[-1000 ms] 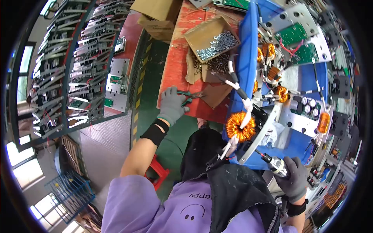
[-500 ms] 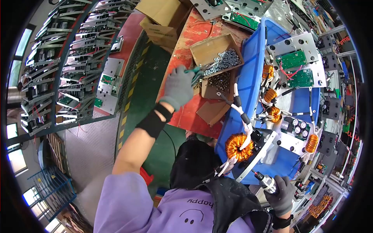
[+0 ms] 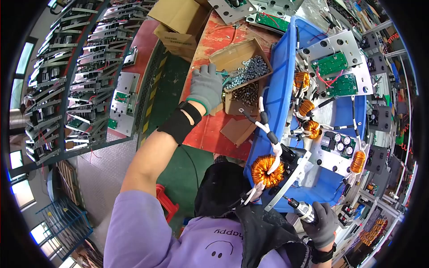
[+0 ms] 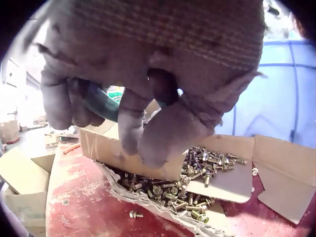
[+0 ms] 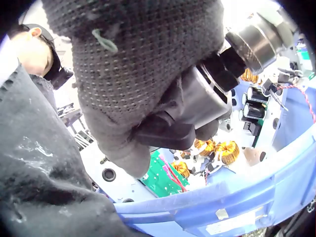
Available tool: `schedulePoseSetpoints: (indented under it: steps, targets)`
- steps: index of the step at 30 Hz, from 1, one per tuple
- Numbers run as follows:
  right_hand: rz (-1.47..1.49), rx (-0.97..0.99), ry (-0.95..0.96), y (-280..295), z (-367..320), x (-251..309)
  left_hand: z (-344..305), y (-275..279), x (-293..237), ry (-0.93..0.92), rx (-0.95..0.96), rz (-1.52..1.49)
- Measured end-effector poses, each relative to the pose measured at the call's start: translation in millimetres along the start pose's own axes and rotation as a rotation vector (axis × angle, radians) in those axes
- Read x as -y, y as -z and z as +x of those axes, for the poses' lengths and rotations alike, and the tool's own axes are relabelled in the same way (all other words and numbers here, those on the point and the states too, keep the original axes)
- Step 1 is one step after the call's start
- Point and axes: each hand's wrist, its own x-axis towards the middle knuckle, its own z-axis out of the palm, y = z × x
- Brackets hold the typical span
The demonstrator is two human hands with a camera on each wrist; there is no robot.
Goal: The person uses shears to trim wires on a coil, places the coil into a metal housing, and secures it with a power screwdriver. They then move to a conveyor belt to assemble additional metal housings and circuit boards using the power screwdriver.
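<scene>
In the head view my gloved left hand [image 3: 206, 85] is at the near left edge of a cardboard box [image 3: 223, 57] of small silver nuts [image 3: 250, 71]. It grips green-handled pliers [image 3: 222, 73], whose tip reaches in at the nuts. The left wrist view shows a curved green handle [image 4: 101, 101] between the gloved fingers. Below lies a torn box of brass-coloured bolts [image 4: 170, 192]. My gloved right hand [image 3: 321, 224] holds a silver-and-black power screwdriver [image 3: 304, 211] near the end of the blue bin [image 3: 278, 85], its bit by a metal bracket [image 3: 288, 181].
Copper-wound coils [image 3: 268, 171], cables and circuit boards [image 3: 330, 64] on metal plates fill the bin. A cardboard flap [image 3: 238, 131] lies on the red table [image 3: 201, 134]. Racks of assemblies [image 3: 89, 76] stand at left, and a red stool [image 3: 166, 201] is on the floor.
My left hand has moved up the table with the pliers, from beside the cardboard flap to the box of nuts. My right hand still holds the screwdriver near the bin's end.
</scene>
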Motion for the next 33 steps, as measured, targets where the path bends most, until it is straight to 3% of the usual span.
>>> schedulePoseSetpoints:
  steps: [11, 15, 17, 19, 21, 23, 24, 26, 29, 33]
  targets:
    - [-0.008, 0.006, 0.013, 2, 2, -3, 0, -2, 2, -0.038, -0.047, 0.129]
    - [-0.001, 0.026, 0.029, 3, 2, -3, -43, 41, 11, 0.024, -0.073, -0.256]
    - [0.031, 0.038, 0.036, 2, 3, -4, -87, 89, 12, 0.106, 0.056, -0.608]
    - [0.034, 0.062, 0.028, 3, 5, -3, -137, 111, 27, -0.084, 0.126, -1.148]
    - [0.017, 0.029, 0.062, 1, 7, -2, -174, 142, 34, -0.153, 0.511, -1.522]
    - [0.025, 0.053, 0.054, -1, 8, -2, -196, 133, 36, -0.462, 0.760, -1.554]
    - [0.042, 0.063, 0.036, -1, 9, -2, -204, 130, 30, -0.449, 0.757, -1.571]
    - [0.063, 0.086, 0.052, -1, 10, -3, -214, 123, 10, -0.446, 1.112, -1.590]
    - [0.032, 0.092, 0.069, -2, 11, -4, -216, 110, -15, -0.358, 1.188, -1.479]
    - [0.024, 0.087, 0.072, 0, 12, -4, -223, 102, -32, -0.307, 1.147, -1.511]
